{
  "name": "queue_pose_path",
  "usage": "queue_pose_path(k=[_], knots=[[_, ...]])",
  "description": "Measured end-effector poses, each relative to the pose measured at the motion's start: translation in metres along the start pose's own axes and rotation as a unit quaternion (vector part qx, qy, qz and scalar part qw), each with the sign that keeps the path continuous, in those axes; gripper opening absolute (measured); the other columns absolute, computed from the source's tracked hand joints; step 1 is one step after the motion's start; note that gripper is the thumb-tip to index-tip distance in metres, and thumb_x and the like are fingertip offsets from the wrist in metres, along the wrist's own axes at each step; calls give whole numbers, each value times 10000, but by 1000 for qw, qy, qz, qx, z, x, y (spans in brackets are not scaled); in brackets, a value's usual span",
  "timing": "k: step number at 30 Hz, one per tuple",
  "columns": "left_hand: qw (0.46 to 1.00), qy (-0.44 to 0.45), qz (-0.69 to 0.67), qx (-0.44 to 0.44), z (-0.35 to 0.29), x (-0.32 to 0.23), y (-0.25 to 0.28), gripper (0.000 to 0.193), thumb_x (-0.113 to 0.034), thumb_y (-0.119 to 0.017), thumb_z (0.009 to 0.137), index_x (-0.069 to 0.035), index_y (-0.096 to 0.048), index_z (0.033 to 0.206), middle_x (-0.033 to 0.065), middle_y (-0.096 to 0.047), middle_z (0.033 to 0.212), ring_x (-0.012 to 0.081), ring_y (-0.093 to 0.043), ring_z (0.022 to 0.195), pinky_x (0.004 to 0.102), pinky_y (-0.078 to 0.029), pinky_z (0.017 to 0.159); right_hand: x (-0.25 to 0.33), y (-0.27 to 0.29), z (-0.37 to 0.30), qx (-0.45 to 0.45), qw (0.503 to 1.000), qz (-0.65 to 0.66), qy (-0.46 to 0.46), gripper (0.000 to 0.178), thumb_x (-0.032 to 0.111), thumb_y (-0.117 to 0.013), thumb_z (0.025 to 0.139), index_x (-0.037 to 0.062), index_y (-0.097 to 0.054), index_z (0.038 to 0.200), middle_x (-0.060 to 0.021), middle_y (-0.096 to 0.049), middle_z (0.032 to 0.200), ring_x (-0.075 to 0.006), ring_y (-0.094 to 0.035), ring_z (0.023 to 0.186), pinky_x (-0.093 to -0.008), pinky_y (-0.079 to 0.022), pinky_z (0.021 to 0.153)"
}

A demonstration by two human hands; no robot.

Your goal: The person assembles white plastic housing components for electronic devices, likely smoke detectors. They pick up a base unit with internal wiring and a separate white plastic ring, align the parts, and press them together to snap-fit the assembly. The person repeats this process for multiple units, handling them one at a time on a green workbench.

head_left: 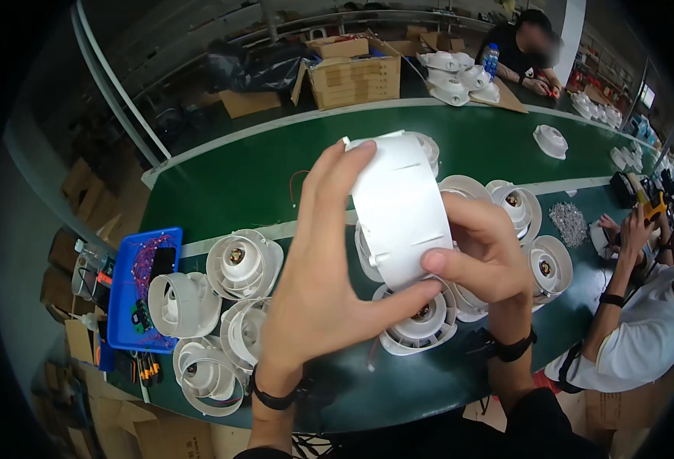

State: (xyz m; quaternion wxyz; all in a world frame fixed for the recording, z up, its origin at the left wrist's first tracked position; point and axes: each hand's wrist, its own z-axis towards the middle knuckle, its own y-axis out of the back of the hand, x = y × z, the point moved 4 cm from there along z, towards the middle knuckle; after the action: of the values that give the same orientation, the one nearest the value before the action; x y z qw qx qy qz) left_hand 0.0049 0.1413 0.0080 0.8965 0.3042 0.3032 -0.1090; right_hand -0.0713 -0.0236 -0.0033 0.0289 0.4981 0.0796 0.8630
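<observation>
A white round plastic housing (402, 210) is held up on its side in front of me, its smooth outer wall facing me. My left hand (314, 275) is closed round its left edge, fingers over the upper rim and thumb along the lower one. On the other side my right hand (486, 249) grips it, thumb pressed on the wall. Just beneath lies another white housing (421, 333) with inner ribs and a metal piece in its middle, partly covered by my left thumb. More such housings stand to the left, like this one (241, 264), and to the right, like this one (547, 268).
A blue tray (115, 306) with thin wires and a green circuit board sits at the left, hand tools (147, 369) beside it. Small metal parts (568, 223) lie heaped at right. One co-worker (635, 321) holds a yellow-and-black tool; another (524, 57) sits across the green table (230, 180).
</observation>
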Motion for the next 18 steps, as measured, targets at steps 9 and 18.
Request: queue_pose_path(k=[9,18], knots=[[988,44,-109,-97,-2,-1,22,191,-81,-805,768,4,-701,904,59,-680,806,146,-659,797,278,-508,785,1,-4,5,8,998,8,59,282,163,-587,975,-55,-631,1149,-136,-724,902,-175,-696,791,-293,-535,704],[991,95,-80,-51,-3,0,19,99,-49,-710,885,36,-677,847,50,-666,739,114,-628,701,239,-474,661,-4,-3,7,11,996,-63,70,296,181,-582,978,-53,-636,1150,-131,-728,888,-178,-709,791,-294,-549,715]])
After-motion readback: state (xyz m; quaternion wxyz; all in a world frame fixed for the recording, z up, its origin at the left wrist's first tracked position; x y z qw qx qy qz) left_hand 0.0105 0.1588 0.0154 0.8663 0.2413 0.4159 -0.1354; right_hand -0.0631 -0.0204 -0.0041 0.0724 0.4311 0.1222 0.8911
